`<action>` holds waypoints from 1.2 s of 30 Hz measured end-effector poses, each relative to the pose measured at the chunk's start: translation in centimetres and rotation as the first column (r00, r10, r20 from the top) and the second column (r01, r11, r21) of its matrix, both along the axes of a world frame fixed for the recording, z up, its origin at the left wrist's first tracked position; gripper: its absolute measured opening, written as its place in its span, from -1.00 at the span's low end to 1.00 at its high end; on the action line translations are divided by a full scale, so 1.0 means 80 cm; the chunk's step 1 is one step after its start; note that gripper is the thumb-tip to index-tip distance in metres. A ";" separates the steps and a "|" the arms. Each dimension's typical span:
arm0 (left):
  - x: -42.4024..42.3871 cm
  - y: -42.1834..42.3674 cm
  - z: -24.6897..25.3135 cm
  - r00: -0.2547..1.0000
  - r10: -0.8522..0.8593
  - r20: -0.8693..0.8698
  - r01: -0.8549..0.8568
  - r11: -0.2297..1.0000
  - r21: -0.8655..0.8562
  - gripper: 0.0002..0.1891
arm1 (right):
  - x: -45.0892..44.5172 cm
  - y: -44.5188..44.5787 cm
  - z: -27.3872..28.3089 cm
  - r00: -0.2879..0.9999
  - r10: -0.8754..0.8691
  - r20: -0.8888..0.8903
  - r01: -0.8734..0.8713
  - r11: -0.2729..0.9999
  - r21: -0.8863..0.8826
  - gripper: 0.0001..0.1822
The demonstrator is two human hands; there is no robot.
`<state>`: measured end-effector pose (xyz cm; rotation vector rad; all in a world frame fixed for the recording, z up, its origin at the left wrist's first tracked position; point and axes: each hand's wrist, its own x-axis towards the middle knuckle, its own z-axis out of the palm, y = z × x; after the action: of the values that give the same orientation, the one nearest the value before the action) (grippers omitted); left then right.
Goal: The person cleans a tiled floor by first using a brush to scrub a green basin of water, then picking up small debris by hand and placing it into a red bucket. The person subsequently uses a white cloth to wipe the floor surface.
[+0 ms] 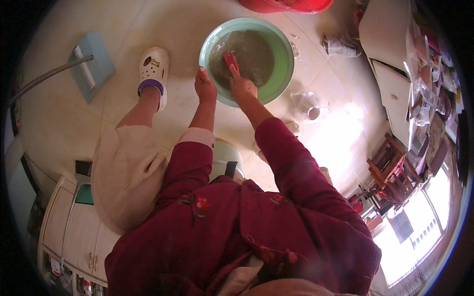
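A round green plastic basin (284, 66) stands on the tiled floor in front of me, holding murky greyish-brown water (255, 55). My right hand (243, 88) reaches over the near part of the basin and grips a red-handled tool (230, 61), whose far end dips at the water; its exact kind cannot be made out. My left hand (205, 86) is at the basin's near left rim, fingers together and thumb up, seemingly resting against the rim. Whether its fingers hold the rim is hard to see.
A red basin (287, 5) is at the far edge. At left lies a blue dustpan (90, 66) with a long handle. Crumpled clear plastic (305, 103) and a greyish cloth (340, 46) lie to the right, near a white cabinet (394, 96). Wooden stools (389, 162) stand further right.
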<state>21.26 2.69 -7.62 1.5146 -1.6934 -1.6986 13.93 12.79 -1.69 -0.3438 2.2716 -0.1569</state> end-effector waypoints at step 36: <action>-0.007 0.006 0.003 1.000 0.015 -0.003 -0.015 0.999 0.032 -0.48 | -0.047 0.117 0.023 0.999 0.014 -0.045 -0.010 0.995 0.097 -0.45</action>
<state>20.71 3.16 -7.42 1.5342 -1.6572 -1.7272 10.16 22.17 0.17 -0.3124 2.3122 -0.0329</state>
